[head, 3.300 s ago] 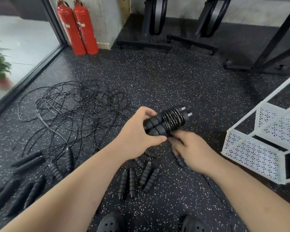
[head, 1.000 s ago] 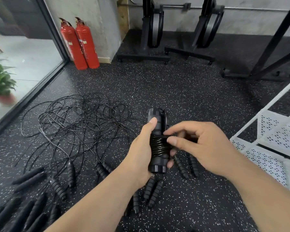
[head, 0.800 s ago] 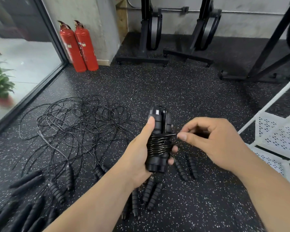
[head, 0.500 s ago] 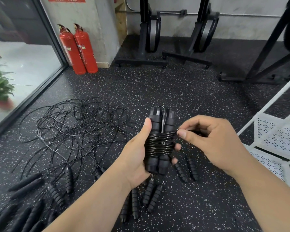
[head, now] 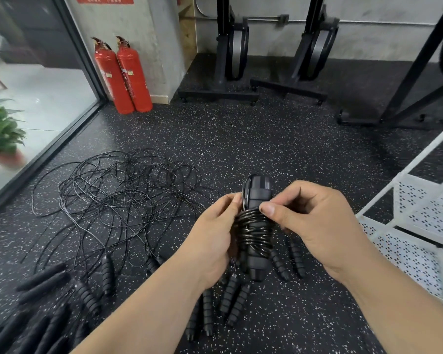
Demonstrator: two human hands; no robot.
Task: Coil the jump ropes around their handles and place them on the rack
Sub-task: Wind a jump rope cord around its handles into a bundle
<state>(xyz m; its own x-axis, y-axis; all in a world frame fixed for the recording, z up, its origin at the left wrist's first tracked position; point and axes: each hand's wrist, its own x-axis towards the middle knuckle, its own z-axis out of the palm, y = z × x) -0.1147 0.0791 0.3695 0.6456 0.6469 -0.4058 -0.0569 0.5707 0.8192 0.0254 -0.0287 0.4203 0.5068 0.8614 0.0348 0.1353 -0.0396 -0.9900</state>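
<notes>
A jump rope (head: 253,231) with its black cord coiled round its paired black handles stands upright in front of me, above the floor. My left hand (head: 212,241) grips the handles from the left side. My right hand (head: 315,226) pinches the cord at the top of the coil with thumb and forefinger. A tangle of loose black cords (head: 118,195) lies on the floor to the left. Several ribbed black handles (head: 215,307) lie on the floor below my hands. The white perforated rack (head: 407,254) stands at the right edge.
Smooth black handles (head: 41,279) lie at the lower left. Two red fire extinguishers (head: 123,75) stand by a wall corner at the back left, next to a glass wall and a potted plant (head: 0,134). Black equipment stands (head: 230,57) line the back wall.
The bundle was turned from lying across my hands to upright. My right hand has brought the cord end from the right of the bundle in against the top of the coil.
</notes>
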